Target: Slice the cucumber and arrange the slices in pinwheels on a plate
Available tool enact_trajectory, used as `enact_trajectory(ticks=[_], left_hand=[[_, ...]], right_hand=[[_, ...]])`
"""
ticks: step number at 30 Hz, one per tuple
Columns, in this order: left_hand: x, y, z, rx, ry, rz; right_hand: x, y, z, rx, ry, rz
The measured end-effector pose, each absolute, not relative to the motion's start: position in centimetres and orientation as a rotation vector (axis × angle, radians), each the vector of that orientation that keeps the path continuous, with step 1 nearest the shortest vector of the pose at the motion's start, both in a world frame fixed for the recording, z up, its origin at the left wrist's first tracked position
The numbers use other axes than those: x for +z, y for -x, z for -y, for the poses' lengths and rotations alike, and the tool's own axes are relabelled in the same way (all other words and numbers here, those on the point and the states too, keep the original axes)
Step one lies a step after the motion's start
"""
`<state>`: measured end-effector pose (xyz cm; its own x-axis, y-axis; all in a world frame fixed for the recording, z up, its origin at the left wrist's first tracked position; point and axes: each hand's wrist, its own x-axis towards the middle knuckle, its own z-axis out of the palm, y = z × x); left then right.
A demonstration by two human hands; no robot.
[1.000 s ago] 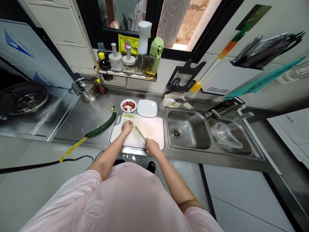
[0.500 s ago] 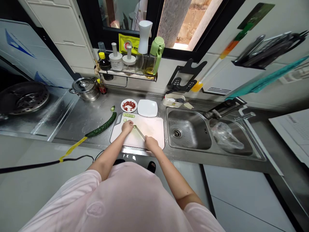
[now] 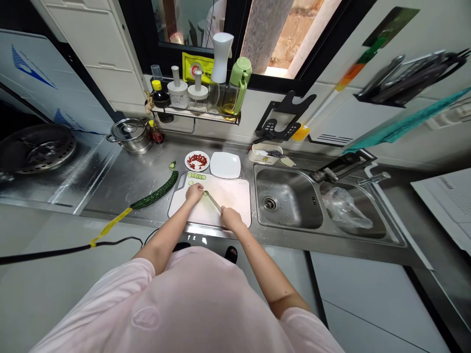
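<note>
My right hand (image 3: 231, 218) is wrapped round the handle of a knife (image 3: 213, 201), whose blade points up and left over the white cutting board (image 3: 235, 196). A small green slice (image 3: 205, 193) is at the blade's tip. Just left of the tip, my left hand (image 3: 195, 192) has its fingers pressed together; what they hold, if anything, is too small to tell. Several cucumber slices (image 3: 196, 176) lie in a row at the board's top left, with another slice (image 3: 190, 183) below. A long cucumber (image 3: 156, 194) rests on the counter left of the board.
Behind the board are a plate of red pieces (image 3: 197, 161) and a white square plate (image 3: 225, 165). The sink (image 3: 289, 196) is to the right. A lidded pot (image 3: 131, 136) and a cucumber end (image 3: 172, 165) are at the left. Bottles and jars (image 3: 177, 93) fill a wall shelf.
The whole view has shifted very slightly. My hands and the knife are almost exactly where they were.
</note>
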<state>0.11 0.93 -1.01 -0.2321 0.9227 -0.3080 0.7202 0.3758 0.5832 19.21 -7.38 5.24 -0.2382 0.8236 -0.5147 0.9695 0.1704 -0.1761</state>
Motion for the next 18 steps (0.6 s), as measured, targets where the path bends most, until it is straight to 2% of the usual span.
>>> enact_trajectory(ticks=[18], left_hand=[[-1.47, 0.03, -1.02, 0.424, -1.419, -2.026]], right_hand=[[5.87, -18.85, 7.16, -0.731, -1.71, -2.117]])
